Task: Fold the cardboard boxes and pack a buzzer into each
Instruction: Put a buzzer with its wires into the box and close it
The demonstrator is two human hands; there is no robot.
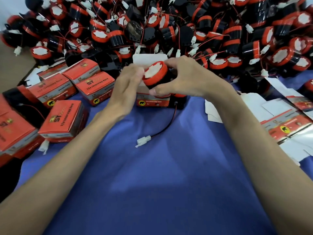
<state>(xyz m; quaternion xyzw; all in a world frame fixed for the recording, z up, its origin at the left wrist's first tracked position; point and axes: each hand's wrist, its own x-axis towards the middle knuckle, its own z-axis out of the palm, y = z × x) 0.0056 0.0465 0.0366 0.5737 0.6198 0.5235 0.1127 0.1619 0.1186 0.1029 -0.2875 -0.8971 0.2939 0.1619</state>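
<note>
Blue cloth (152, 184), one, spread nearest, bearing one white connector (144, 140) on a red-and-black lead (166, 123) running up to the open box (152, 101). Buzzer (155, 77), one in hand: black drum, red rim, white face tilted towards camera, held just above that box by right hand (183, 78), thumb under, fingers over; left hand (128, 87), near-straight fingers touching its rim. Closed boxes (66, 119), at least six, left; flat blanks (288, 126), several, right; loose buzzers (220, 31), heap beyond counting, behind.
</note>
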